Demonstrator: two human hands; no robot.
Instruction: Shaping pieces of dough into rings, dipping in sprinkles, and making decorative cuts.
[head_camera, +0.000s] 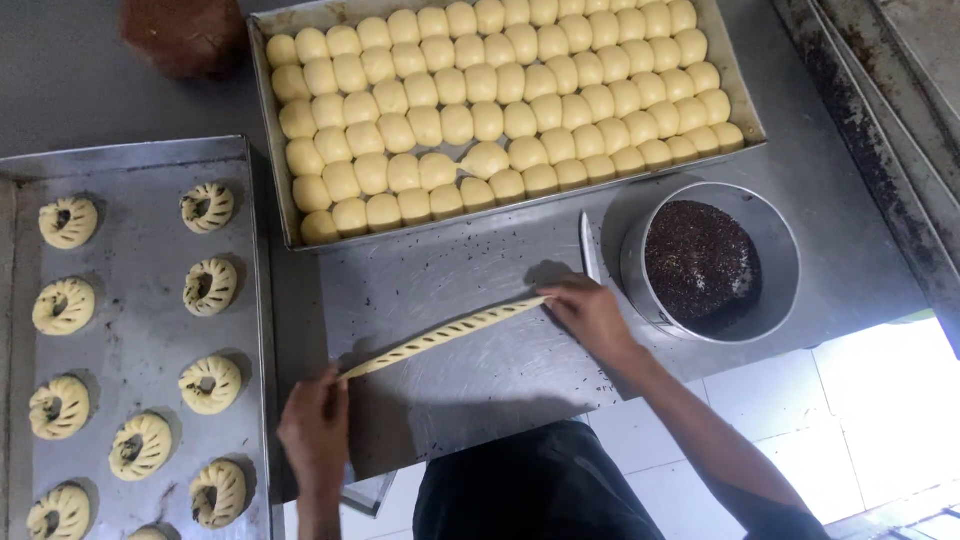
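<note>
A long thin rope of pale dough (445, 336) with slanted slits lies diagonally on the steel table (500, 380). My left hand (315, 425) pinches its lower left end. My right hand (590, 312) presses its upper right end, fingers closed on the tip. Both hands rest on the table surface with the rope stretched between them.
A baking tray (140, 300) at left carries several slit dough rings. A deep tray (735, 85) behind holds several rows of dough balls. A round metal tin (770, 240) of dark chocolate sprinkles stands right, a knife (588, 245) beside it. A brown lump (185, 35) sits far left.
</note>
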